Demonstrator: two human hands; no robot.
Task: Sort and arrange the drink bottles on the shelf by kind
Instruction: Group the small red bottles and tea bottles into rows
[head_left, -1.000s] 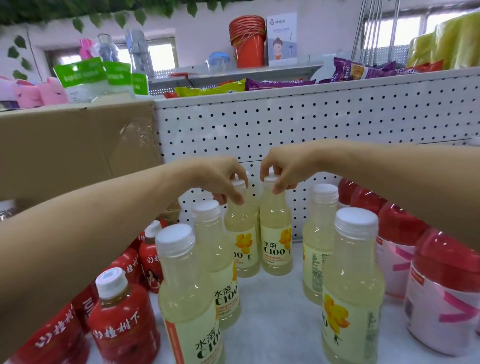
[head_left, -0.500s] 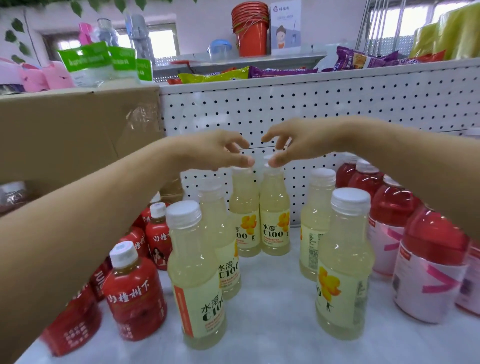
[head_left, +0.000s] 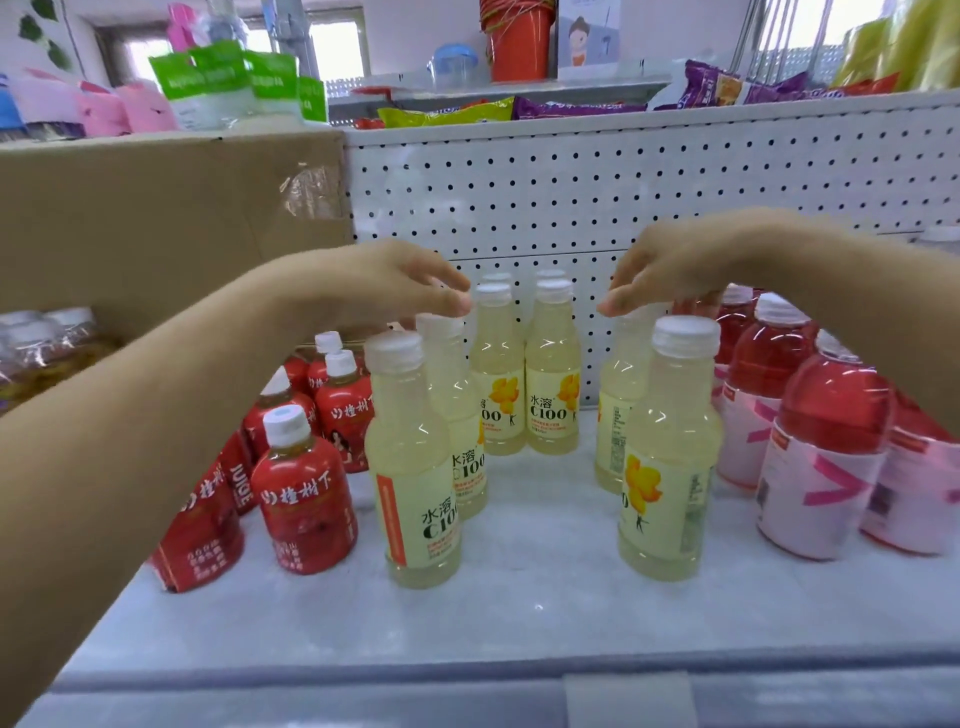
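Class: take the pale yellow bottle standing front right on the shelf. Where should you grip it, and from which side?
Its narrow neck, just under the white cap, from above or from its left. The front-right yellow bottle stands upright; another yellow bottle stands close behind and red bottles to its right.

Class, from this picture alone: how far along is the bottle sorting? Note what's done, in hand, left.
Done: red juice bottles grouped left, pink-labelled bottles right, yellow C100 bottles between. In hand: nothing gripped; left hand and right hand are open above their caps. Left: the yellow bottles stand in separated columns; closing that gap seems next.
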